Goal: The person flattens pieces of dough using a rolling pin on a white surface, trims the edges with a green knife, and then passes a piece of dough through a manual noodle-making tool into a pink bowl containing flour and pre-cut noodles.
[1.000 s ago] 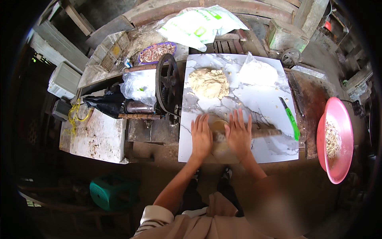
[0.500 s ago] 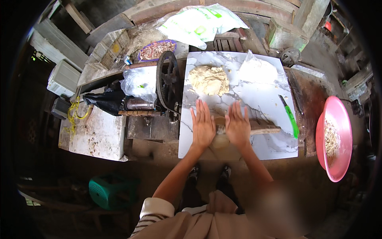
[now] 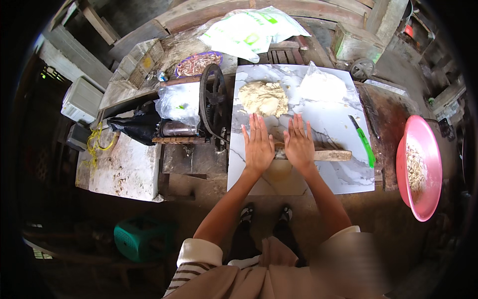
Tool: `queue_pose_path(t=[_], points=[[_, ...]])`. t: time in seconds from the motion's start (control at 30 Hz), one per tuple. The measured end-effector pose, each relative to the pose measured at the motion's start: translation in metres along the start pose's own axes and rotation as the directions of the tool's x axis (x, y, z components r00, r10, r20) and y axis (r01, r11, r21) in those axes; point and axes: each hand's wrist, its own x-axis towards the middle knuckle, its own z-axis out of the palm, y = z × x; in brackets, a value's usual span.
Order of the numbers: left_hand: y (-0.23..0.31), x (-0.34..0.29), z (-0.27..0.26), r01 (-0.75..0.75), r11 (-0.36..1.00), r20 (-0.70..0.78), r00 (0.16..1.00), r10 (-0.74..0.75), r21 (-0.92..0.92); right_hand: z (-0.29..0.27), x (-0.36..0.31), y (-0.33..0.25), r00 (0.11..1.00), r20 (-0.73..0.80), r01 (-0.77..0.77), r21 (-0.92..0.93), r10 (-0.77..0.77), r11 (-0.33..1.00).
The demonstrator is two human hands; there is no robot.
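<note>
My left hand (image 3: 259,148) and my right hand (image 3: 299,147) lie flat, palms down and fingers stretched forward, on a wooden rolling pin (image 3: 332,155). The pin's right end sticks out past my right hand; the rest is mostly covered. Between my wrists, on the marble-patterned board (image 3: 338,180), is a flat tan patch (image 3: 277,172) that I cannot make out clearly. Just beyond my fingertips sits a rough lump of pale dough (image 3: 264,98). A clear plastic bag of white powder (image 3: 323,84) rests at the far right, and a green utility knife (image 3: 365,142) lies along the right edge.
A hand-cranked machine with a large wheel (image 3: 213,94) stands left of the board. A pink basin (image 3: 420,169) with pale strips inside is at the right. Behind are a white sack (image 3: 256,32) and a purple-rimmed tray (image 3: 199,64). A green stool (image 3: 144,239) stands below left.
Both hands have slid a little forward, toward the dough lump, and the rolling pin has moved away from me with them. The view has shifted slightly.
</note>
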Motion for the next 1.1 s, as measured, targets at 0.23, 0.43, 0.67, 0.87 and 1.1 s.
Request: queue_pose_path(t=[0.23,0.43,0.67,0.87,1.1], points=[[0.013,-0.093,-0.038,-0.019,0.983,0.147,0.988,0.047,-0.183,-0.050,-0.087,-0.036,0.997,0.073,-0.044,0.269,0.025,0.962],[0.002,-0.051,-0.018,-0.040,0.982,0.131,0.989,0.065,-0.185,-0.025,-0.048,-0.021,0.999,0.043,-0.024,0.217,0.015,0.976],[0.005,-0.045,-0.010,-0.063,0.998,0.055,0.996,0.064,-0.009,-0.017,-0.037,-0.021,0.999,-0.037,-0.018,0.076,0.020,0.997],[0.028,-0.124,-0.053,-0.068,0.983,0.169,0.981,0.097,-0.171,-0.066,-0.107,-0.047,0.994,0.102,-0.068,0.235,0.045,0.970],[0.019,-0.083,-0.036,-0.058,0.965,0.054,0.996,0.074,-0.254,-0.039,-0.070,-0.033,1.000,-0.002,-0.011,0.188,0.012,0.982]])
